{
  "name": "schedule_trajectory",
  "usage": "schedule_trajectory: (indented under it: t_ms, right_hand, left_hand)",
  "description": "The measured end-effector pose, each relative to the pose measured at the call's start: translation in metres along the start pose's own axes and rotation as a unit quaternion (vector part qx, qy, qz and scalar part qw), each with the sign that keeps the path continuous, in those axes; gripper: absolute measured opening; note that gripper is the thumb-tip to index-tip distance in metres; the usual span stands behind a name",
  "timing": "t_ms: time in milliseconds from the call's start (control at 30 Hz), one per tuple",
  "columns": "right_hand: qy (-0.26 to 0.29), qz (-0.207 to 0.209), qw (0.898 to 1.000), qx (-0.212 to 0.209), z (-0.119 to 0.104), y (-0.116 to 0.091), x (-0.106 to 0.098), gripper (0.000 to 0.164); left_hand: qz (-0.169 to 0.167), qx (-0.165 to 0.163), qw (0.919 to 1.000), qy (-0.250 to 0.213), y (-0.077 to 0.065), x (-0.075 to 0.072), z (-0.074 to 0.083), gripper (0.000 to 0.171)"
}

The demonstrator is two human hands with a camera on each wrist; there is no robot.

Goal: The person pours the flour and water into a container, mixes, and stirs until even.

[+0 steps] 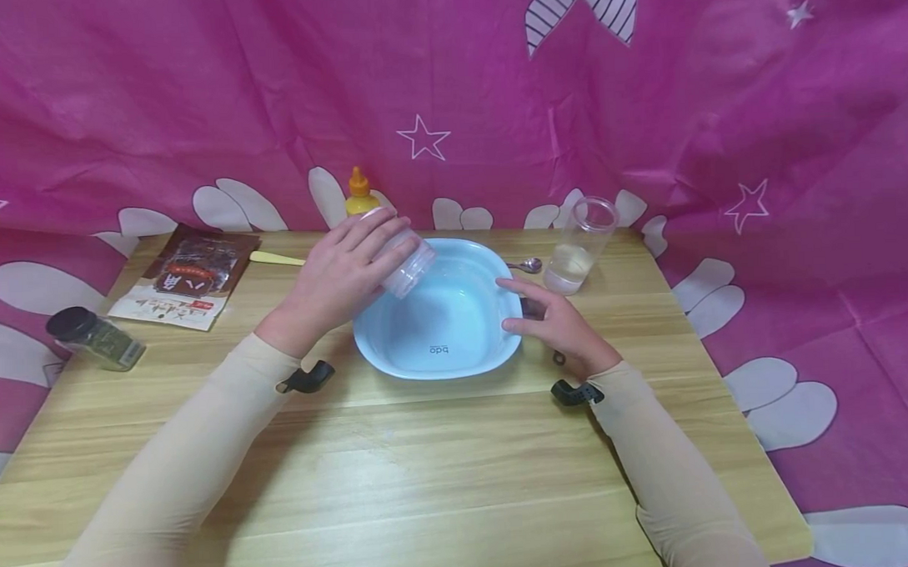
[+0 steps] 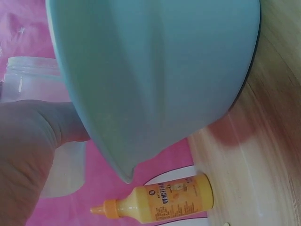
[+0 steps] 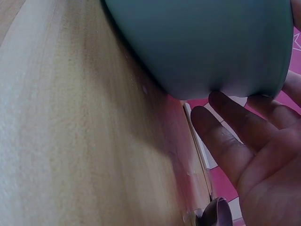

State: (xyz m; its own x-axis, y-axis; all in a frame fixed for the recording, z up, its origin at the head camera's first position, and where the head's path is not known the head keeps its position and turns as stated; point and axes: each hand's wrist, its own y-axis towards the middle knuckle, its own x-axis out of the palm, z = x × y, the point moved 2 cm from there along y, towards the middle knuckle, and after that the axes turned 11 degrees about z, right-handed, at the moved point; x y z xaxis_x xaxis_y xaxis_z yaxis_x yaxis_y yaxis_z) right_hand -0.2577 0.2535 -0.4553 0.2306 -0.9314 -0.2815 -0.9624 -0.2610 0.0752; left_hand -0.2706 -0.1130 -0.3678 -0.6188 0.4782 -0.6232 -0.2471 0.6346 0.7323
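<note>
My left hand (image 1: 355, 258) grips a clear plastic jar (image 1: 408, 268) and holds it tilted over the left side of a light blue basin (image 1: 442, 367). The jar's translucent side (image 2: 66, 176) also shows behind the thumb in the left wrist view. On the basin's right rim lies my right hand (image 1: 549, 318), with thumb and index finger at the edge. From the right wrist view, its other fingers (image 3: 225, 146) reach under the basin's rim (image 3: 277, 89) against the outer wall. Small lettering shows on the basin's floor.
Behind the jar stands a yellow squeeze bottle (image 1: 361, 205). A brown and white packet (image 1: 187, 280), a black-lidded spice jar (image 1: 99, 338) and a yellow handle (image 1: 276, 258) lie at left. Right of the basin are a metal spoon (image 1: 528, 266) and a glass (image 1: 580, 246) with some liquid.
</note>
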Motion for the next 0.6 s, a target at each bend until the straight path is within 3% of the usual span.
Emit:
schedule_trajectory:
  t_ms: [200, 600]
  right_hand:
    - [0.002, 0.005, 1.0, 0.008, 0.0017, 0.0006, 0.0001, 0.07]
    - [-0.004, 0.011, 1.0, 0.022, -0.0002, -0.0017, -0.0001, 0.072]
  left_hand:
    - [0.011, 0.008, 0.9999, 0.007, -0.0002, 0.0012, 0.0001, 0.068]
    - [0.001, 0.015, 0.9998, 0.014, 0.0016, -0.0015, 0.0027, 0.068]
